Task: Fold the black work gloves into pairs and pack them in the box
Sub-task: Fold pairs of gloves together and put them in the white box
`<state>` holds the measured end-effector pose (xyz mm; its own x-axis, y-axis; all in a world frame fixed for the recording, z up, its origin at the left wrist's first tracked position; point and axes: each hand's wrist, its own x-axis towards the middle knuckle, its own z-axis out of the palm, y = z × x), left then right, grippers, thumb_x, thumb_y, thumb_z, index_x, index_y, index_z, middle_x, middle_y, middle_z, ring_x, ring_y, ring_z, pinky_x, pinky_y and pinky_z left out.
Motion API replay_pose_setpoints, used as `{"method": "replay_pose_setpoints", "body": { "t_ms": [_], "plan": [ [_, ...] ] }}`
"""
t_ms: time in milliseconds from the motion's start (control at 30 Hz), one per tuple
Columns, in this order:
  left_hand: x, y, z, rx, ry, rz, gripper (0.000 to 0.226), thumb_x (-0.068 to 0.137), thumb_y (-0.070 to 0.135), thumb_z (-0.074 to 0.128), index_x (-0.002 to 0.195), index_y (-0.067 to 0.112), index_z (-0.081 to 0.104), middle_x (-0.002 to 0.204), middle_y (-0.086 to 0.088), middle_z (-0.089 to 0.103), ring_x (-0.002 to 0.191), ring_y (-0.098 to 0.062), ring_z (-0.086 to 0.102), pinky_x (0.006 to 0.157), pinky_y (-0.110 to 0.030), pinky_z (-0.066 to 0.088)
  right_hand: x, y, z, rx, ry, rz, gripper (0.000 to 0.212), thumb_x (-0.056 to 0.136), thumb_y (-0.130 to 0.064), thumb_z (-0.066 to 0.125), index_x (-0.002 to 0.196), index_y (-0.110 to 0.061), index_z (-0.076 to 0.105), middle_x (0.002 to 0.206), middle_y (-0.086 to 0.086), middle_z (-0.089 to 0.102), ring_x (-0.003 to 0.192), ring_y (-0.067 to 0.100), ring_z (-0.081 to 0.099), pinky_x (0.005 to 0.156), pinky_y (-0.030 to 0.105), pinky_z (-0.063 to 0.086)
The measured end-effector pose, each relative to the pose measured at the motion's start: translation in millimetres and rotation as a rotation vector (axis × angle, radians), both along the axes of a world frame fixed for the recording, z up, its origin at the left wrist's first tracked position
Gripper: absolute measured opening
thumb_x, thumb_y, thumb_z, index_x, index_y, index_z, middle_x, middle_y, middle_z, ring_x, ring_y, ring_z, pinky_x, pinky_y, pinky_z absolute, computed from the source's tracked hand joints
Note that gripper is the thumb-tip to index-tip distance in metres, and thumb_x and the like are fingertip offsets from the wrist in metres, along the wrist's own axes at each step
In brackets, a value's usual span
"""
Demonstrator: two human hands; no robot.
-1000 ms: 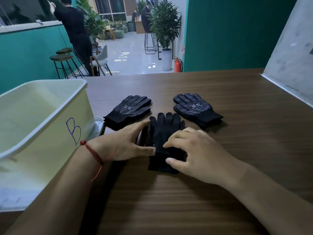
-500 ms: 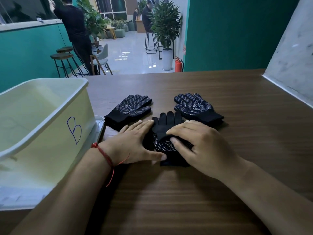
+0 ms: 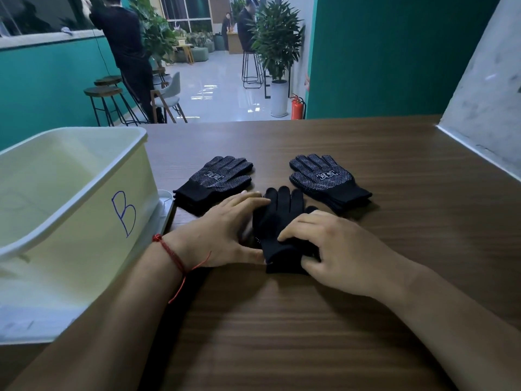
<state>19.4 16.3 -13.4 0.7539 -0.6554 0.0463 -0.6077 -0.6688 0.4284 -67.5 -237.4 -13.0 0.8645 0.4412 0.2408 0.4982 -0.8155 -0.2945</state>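
With left hand [image 3: 222, 235] flat against the pair [image 3: 282, 210] — lying on the table [image 3: 282, 320] between two stacks [image 3: 217, 179] — and right hand [image 3: 335, 249] pinching its cuff end, square the edges first, then fold cuff toward the finger end, pressing the crease firmly to stop spring-back before lifting into the box [image 3: 84, 193].

The box [image 3: 70, 235] runs off the left edge; the right hand [image 3: 338, 249] hides part of the middle glove [image 3: 284, 204] (left side blurred).
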Motion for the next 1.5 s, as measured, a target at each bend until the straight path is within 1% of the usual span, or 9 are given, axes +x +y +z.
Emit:
{"method": "replay_pose_setpoints", "body": {
  "t_ms": [100,267,533,700,833,1033,1200,1400,1500],
  "plan": [
    [-2.0,-1.7,2.4,-0.139,-0.026,-0.143,0.068,0.074,0.045,0.094,0.133,0.036,0.061,0.153,0.015,0.046,0.148,-0.005,0.036,0.121,-0.023,0.030,5.7,-3.6,-5.5,0.060,-0.070,-0.069,0.037,0.085,-0.018,0.075,0.117,-0.037,0.073,0.114,-0.022,0.068,0.108,0.005,0.059,0.092,0.029,0.053],
    [-2.6,-6.6,0.7,-0.184,0.020,-0.206,0.031,0.075,0.018,0.092,0.094,0.032,0.073,0.132,0.015,0.061,0.126,-0.007,0.059,0.111,-0.032,0.045,13.0,-10.5,-10.9,0.087,-0.139,-0.240,0.021,0.088,-0.021,0.071,0.101,-0.038,0.076,0.104,-0.020,0.072,0.103,0.009,0.063,0.084,0.038,0.056],
    [-8.3,-10.7,6.4,-0.159,0.092,-0.161,0.023,0.077,0.019,0.092,0.090,0.031,0.077,0.133,0.022,0.063,0.127,-0.003,0.058,0.111,-0.026,0.043,14.8,-18.7,-4.9,0.065,-0.117,-0.341,0.015,0.088,-0.026,0.070,0.097,-0.038,0.072,0.095,-0.018,0.070,0.092,0.011,0.066,0.079,0.037,0.056],
    [-10.2,-10.3,6.1,-0.156,0.100,-0.150,0.024,0.076,0.019,0.091,0.088,0.033,0.075,0.133,0.021,0.063,0.126,-0.006,0.061,0.112,-0.036,0.046,8.9,-15.9,0.7,-0.001,-0.114,-0.355,0.014,0.087,-0.030,0.070,0.095,-0.041,0.072,0.094,-0.021,0.067,0.096,0.005,0.062,0.077,0.034,0.054],
    [-9.6,-10.3,6.6,-0.153,0.104,-0.153,0.024,0.076,0.015,0.090,0.089,0.029,0.075,0.134,0.019,0.063,0.123,-0.007,0.063,0.109,-0.028,0.046,7.3,-19.4,6.6,-0.084,-0.102,-0.362,0.013,0.089,-0.029,0.069,0.089,-0.041,0.074,0.099,-0.023,0.067,0.099,0.004,0.056,0.075,0.033,0.048],
    [-10.4,-9.8,7.8,-0.155,0.142,-0.164,0.026,0.075,0.010,0.089,0.089,0.027,0.075,0.136,0.018,0.061,0.127,-0.006,0.060,0.110,-0.021,0.042,9.8,-7.6,-2.1,0.229,-0.142,-0.258,0.011,0.098,-0.034,0.065,0.094,-0.032,0.075,0.095,-0.014,0.068,0.093,0.007,0.062,0.081,0.036,0.053],
    [-9.4,-8.1,10.2,-0.123,0.182,-0.161,0.025,0.077,0.011,0.087,0.088,0.029,0.074,0.139,0.022,0.059,0.132,-0.001,0.055,0.116,-0.028,0.040,12.4,-8.2,-9.1,0.132,-0.030,-0.180,0.016,0.096,-0.044,0.071,0.088,-0.031,0.071,0.096,-0.015,0.063,0.095,0.008,0.056,0.084,0.031,0.048],
    [-7.9,-6.6,12.0,-0.137,0.199,-0.164,0.017,0.073,0.034,0.082,0.086,0.032,0.072,0.139,0.025,0.059,0.131,-0.001,0.056,0.116,-0.041,0.040,14.9,-16.5,-6.5,0.144,-0.021,-0.259,0.019,0.096,-0.035,0.066,0.079,-0.028,0.065,0.091,-0.012,0.062,0.087,0.009,0.057,0.080,0.036,0.050],
    [-11.8,-8.2,11.4,-0.132,0.135,-0.159,0.034,0.074,0.046,0.089,0.098,0.034,0.069,0.138,0.021,0.058,0.130,-0.007,0.057,0.112,-0.042,0.044,16.4,-15.2,-8.1,0.222,-0.053,-0.331,0.014,0.097,-0.022,0.061,0.086,-0.028,0.067,0.087,-0.014,0.064,0.079,0.007,0.059,0.072,0.033,0.049]
  ]
}}
